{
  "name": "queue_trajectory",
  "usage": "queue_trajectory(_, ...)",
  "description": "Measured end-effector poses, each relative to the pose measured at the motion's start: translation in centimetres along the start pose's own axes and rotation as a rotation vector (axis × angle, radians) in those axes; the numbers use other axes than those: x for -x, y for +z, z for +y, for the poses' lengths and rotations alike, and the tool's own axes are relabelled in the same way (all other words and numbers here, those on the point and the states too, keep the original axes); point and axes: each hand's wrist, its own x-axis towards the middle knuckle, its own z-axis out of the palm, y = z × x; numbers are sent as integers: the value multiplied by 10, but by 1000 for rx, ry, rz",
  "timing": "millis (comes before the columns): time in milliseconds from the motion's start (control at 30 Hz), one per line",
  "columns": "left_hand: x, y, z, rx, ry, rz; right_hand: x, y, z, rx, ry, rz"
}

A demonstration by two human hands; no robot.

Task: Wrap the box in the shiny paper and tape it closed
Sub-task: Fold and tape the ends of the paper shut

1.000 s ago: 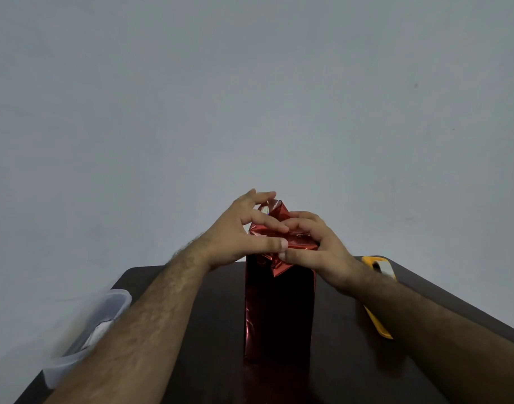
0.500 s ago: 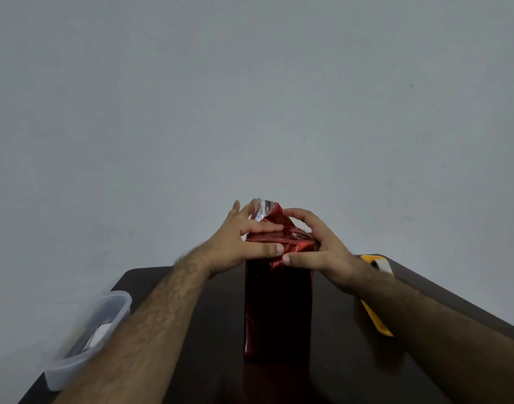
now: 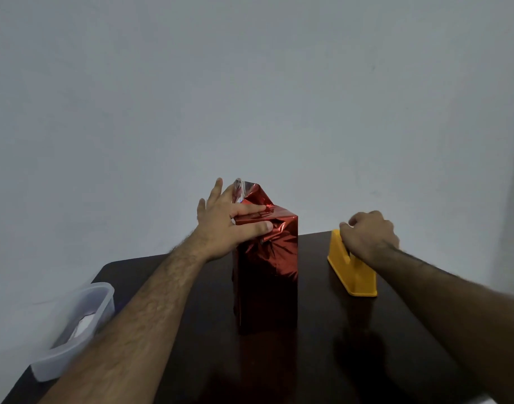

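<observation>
Box (image 3: 266, 275) stands upright at centre frame on the dark table (image 3: 322, 360), its tall sides already sheathed in the shiny red paper (image 3: 276, 258); the front face looks smooth and closed, though no tape can be made out on it from here. The top end is only part finished: folds are pressed down toward the near edge, but a crumpled flap with a silvery underside stands up at the upper left of the box top, unfolded and unsecured. Judged stage: side wrap done, top end folded but not taped, far flap left to bring down; the bottom end is hidden against the table, cannot tell. Left hand (image 3: 226, 225) lies on the top left corner of the box with fingers nearly straight and spread, forefinger and thumb pressing the folded paper flat, the other fingers fanned up beside the raised flap; it pins, it does not pinch. Right hand (image 3: 368, 236) is well apart from the box, at right of centre, resting on the yellow tape dispenser (image 3: 351, 275) with fingers curled over its upper end; whether a tape end is caught between them cannot be seen. A translucent plastic tub (image 3: 75, 328) with something white inside sits at lower left, by the table edge.
</observation>
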Motion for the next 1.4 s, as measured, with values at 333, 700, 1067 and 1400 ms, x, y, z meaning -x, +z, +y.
queue_trajectory(333, 5, 8, 13, -167, 163, 109, -2, -23, 24, -67, 297, -317)
queue_trajectory(700, 0, 6, 5, -301, 303, 106, 9, -32, 32, -279, 544, -454)
queue_trajectory(1067, -2, 10, -2, -287, 312, 154, 9, -20, 10, -522, 573, -327)
queue_trajectory(1400, -3, 8, -5, -298, 326, 159, 45, -68, 6, -532, 539, -358)
